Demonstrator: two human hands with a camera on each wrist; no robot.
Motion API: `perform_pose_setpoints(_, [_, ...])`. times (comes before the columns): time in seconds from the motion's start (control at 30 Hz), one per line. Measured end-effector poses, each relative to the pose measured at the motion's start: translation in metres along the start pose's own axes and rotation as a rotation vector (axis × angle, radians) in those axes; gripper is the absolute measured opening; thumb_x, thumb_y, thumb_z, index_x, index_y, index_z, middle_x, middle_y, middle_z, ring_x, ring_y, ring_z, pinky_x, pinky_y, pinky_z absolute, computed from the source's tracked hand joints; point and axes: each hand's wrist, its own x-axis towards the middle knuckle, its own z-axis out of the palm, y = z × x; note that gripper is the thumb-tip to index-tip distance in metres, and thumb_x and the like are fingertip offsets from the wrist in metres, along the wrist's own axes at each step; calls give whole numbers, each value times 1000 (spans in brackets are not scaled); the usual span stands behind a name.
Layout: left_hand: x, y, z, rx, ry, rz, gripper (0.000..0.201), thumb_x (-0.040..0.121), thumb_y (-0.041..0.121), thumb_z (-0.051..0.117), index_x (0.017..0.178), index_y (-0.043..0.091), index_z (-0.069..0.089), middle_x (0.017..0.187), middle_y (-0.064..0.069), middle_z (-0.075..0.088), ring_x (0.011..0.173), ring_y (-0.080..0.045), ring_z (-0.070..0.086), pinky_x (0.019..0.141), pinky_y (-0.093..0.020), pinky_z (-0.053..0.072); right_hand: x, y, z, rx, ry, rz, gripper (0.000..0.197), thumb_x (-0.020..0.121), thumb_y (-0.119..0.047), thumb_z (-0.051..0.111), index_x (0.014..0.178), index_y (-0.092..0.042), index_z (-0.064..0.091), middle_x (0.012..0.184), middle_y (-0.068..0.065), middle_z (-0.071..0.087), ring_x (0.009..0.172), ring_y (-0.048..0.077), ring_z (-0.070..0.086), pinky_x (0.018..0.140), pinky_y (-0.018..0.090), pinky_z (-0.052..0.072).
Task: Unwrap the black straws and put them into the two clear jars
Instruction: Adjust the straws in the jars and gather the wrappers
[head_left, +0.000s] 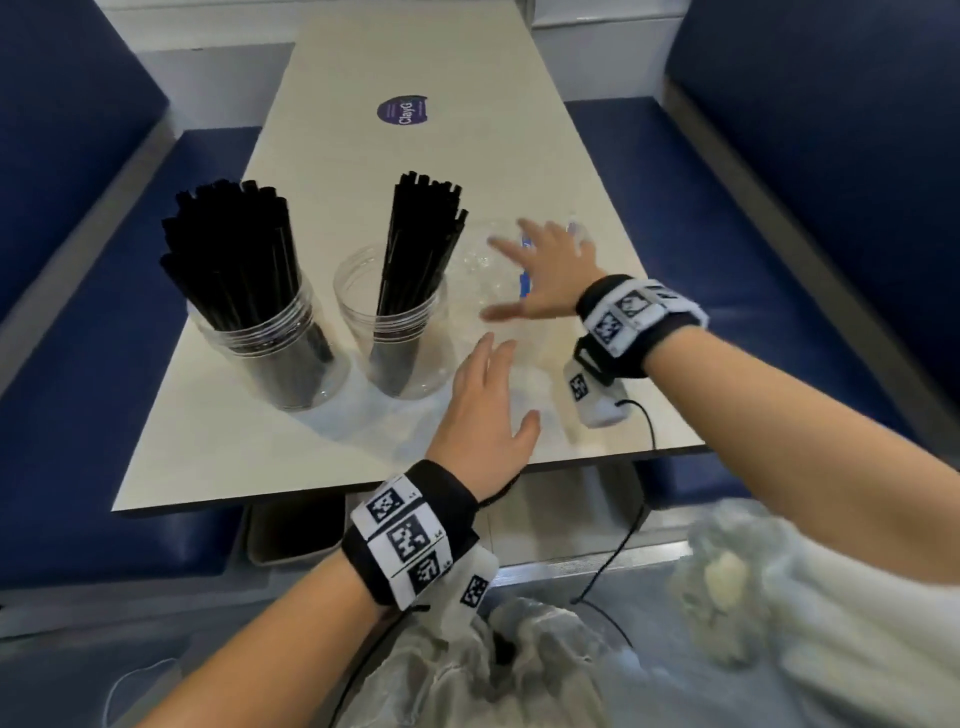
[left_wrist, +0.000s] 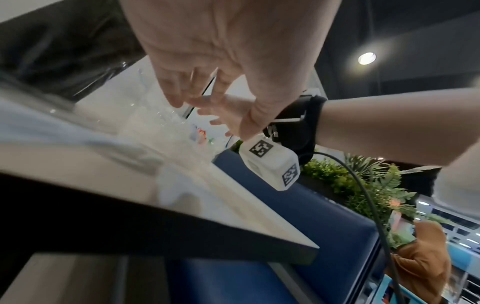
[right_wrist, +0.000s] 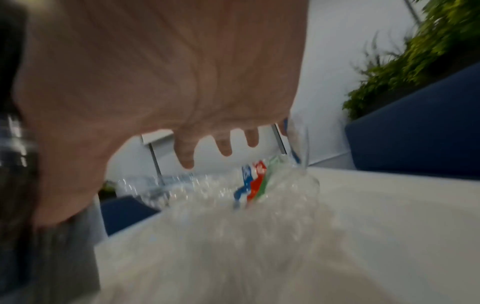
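Observation:
Two clear jars stand on the pale table (head_left: 363, 78). The left jar (head_left: 270, 348) is packed with black straws (head_left: 234, 249). The right jar (head_left: 400, 343) holds a smaller bundle of black straws (head_left: 421, 244). To their right lies a crumpled clear plastic wrapper (head_left: 493, 265) with blue, red and green print (right_wrist: 255, 183). My right hand (head_left: 545, 270) hovers open over the wrapper, fingers spread. My left hand (head_left: 483, 410) is open near the table's front edge, fingers straight, just right of the right jar. Neither hand holds anything.
Blue bench seats (head_left: 779, 260) flank the table on both sides. A purple round sticker (head_left: 402, 110) sits at the table's far middle. Crumpled plastic (head_left: 727, 571) lies on my lap below the front edge. Cables hang from both wrist cameras. Green plants (left_wrist: 363, 181) stand behind the right bench.

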Motion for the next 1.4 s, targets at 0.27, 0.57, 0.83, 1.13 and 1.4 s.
perform_pose_setpoints(0.27, [32, -15, 20, -54, -127, -251, 86, 93, 15, 48, 147, 14, -19, 157, -10, -20, 147, -22, -8, 114, -24, 3, 15, 6, 52, 70, -231, 57, 66, 81, -50, 60, 137, -43, 27, 150, -1, 25, 140, 32, 18, 106, 62, 25])
perform_pose_setpoints(0.57, [62, -7, 39, 239, -248, -193, 115, 76, 54, 65, 148, 16, -15, 156, -9, -24, 140, -31, -31, 115, -40, -16, -53, 35, 45, 201, -10, -102, 46, 80, 13, 43, 115, -12, 61, 118, 12, 58, 108, 31, 54, 87, 28, 38])
perform_pose_setpoints(0.83, [59, 27, 31, -440, -7, -117, 72, 61, 15, 86, 120, 15, 43, 109, 4, 50, 106, -16, 48, 84, -23, 42, -122, 25, 22, 810, 355, -210, 39, 72, 5, 62, 95, -27, 56, 107, 2, 42, 92, 12, 49, 78, 7, 39])
perform_pose_setpoints(1.13, [22, 40, -12, -924, 78, 114, 58, 62, -4, 55, 109, 26, 38, 103, 11, 51, 86, 7, 57, 75, -19, 51, -150, -1, 3, 623, 579, -202, 50, 70, -32, 70, 113, -45, 46, 120, -15, 30, 110, 9, 31, 103, 20, 21])
perform_pose_setpoints(1.4, [-21, 21, -34, -1056, 288, 166, 42, 87, -18, 37, 89, 17, 61, 85, 11, 67, 81, 1, 63, 75, -14, 50, -157, -35, 0, 1232, 1, -301, 69, 65, -3, 62, 111, -47, 34, 111, -14, 52, 81, 33, 59, 61, 37, 58])
